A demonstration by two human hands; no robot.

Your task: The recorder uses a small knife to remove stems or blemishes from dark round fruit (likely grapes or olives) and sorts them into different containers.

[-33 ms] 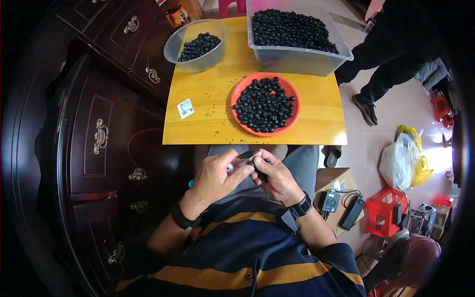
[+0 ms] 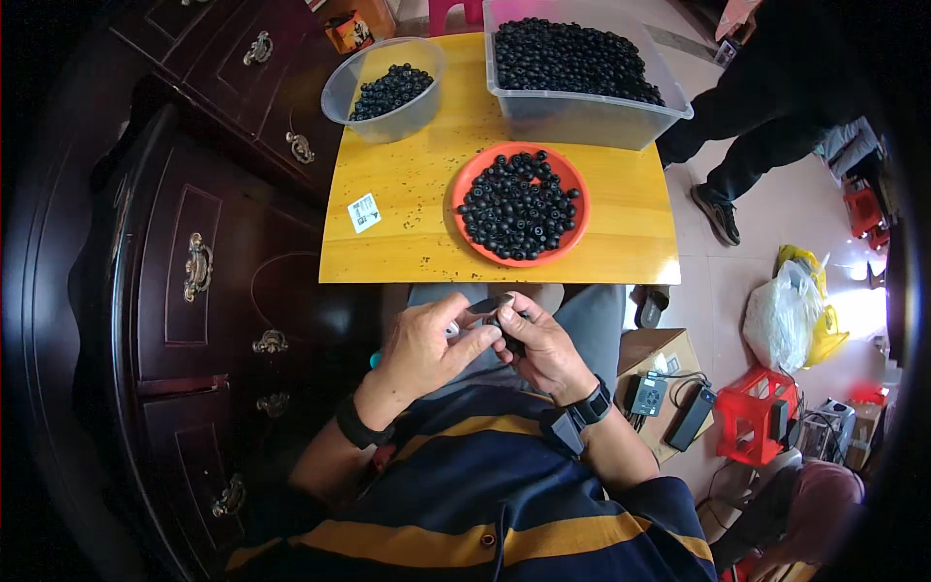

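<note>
Just in front of the table's near edge, my two hands are brought together over my lap. My left hand (image 2: pixel 424 346) is closed, thumb pointing toward the right hand, with a small whitish-silver thing (image 2: pixel 452 330) partly showing in its grip. A dark flat strip (image 2: pixel 489 304) spans the gap between the fingers of both hands; which hand grips it is unclear. My right hand (image 2: pixel 536 341) is curled around small black round pieces (image 2: pixel 511 341), partly covered by its fingers. Nearest to the hands is an orange-red plate (image 2: pixel 583 215) of black round pieces with holes (image 2: pixel 519 206).
On the yellow table (image 2: pixel 388 257) stand a clear round bowl (image 2: pixel 339 107) and a large clear bin (image 2: pixel 582 119), both holding black pieces. A white label (image 2: pixel 364 212) and dark crumbs lie there too. Dark cabinets (image 2: pixel 184 320) flank the left; a person's leg (image 2: pixel 737 145) is at right.
</note>
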